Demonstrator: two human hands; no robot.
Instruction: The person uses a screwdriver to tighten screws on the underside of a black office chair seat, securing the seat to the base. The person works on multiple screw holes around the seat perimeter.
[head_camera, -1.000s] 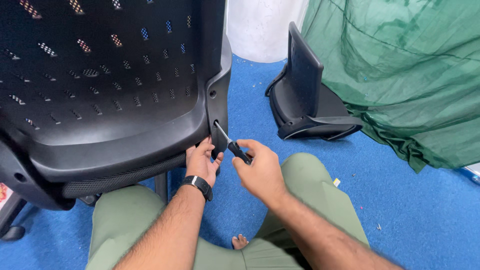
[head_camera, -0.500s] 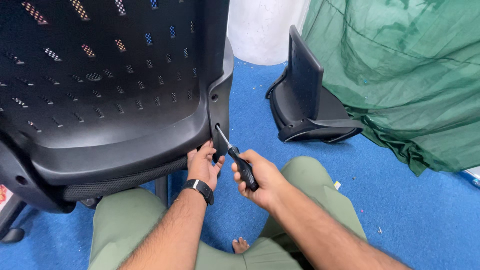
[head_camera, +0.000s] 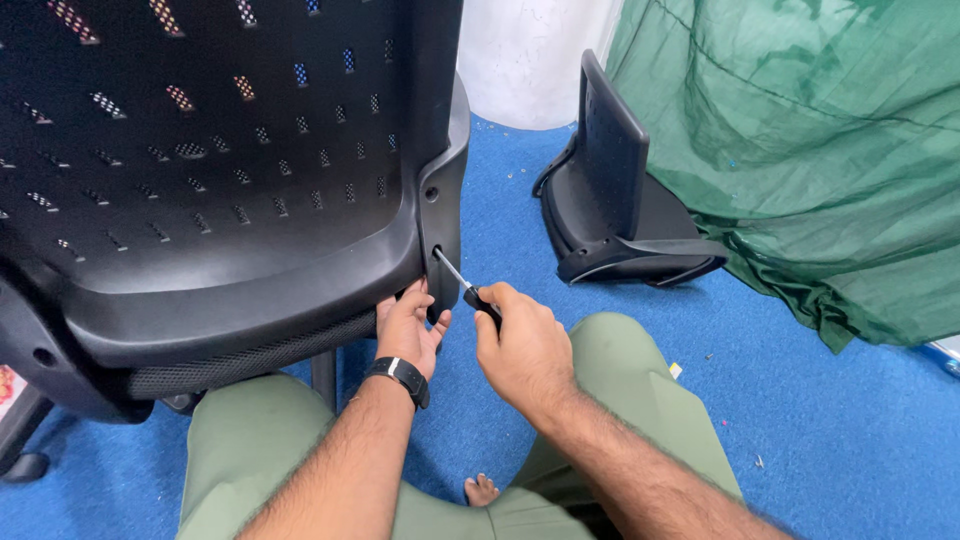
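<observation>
A black office chair (head_camera: 250, 200) with a perforated backrest stands right in front of me. My right hand (head_camera: 522, 345) grips a screwdriver (head_camera: 462, 283) with a black handle; its metal shaft points up-left into a hole on the chair frame's right edge. My left hand (head_camera: 406, 325), with a black band on the wrist, presses against the lower edge of the frame just beside that hole, fingers curled onto the plastic. My knees in green trousers are below the chair.
A second black chair part (head_camera: 620, 200), seat and back, lies on the blue carpet (head_camera: 800, 400) at the right. A green net cloth (head_camera: 800, 130) hangs at the far right. A white wall (head_camera: 530, 60) is behind. Small scraps dot the carpet.
My right hand has shifted its hold down the screwdriver handle and turned, with the shaft still at the chair's hole. My left hand stays on the frame edge.
</observation>
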